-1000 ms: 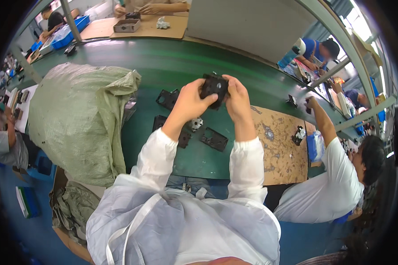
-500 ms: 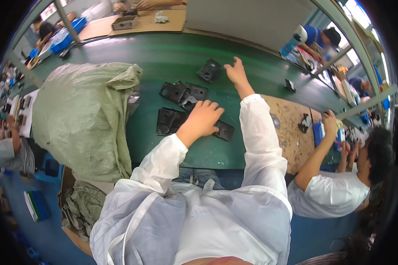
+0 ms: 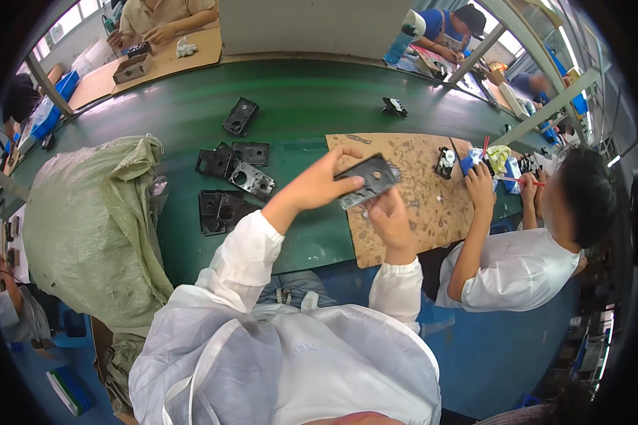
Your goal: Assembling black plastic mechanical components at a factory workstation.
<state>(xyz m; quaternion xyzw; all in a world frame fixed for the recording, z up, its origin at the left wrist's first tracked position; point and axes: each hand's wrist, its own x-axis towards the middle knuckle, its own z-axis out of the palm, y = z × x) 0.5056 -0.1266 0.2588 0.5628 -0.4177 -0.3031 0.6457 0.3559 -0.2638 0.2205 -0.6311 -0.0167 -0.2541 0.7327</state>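
A flat black plastic housing (image 3: 367, 178) with a round hole is raised over the brown board. My left hand (image 3: 319, 183) grips its left end, thumb on top and fingers along the far edge. At its lower right edge, my right hand (image 3: 391, 221) has curled fingers and thumb against the part; some of the fingertips are hidden. Several similar black housings lie on the green table to the left: one dark piece (image 3: 220, 211) near me, an overlapping group with a greyer housing (image 3: 252, 180), and a lone housing (image 3: 240, 116) farther off.
A bulky pale green woven sack (image 3: 88, 234) stands at the left. The stained brown board (image 3: 418, 205) covers the table at right, with a small black-and-white assembly (image 3: 444, 163) on it. Another assembly (image 3: 395, 107) lies farther back. A co-worker (image 3: 510, 262) sits close at right; others work across the table.
My left hand has lifted a housing off the table and carried it right. My right hand has drawn back from the far side to meet it. The view has turned right.
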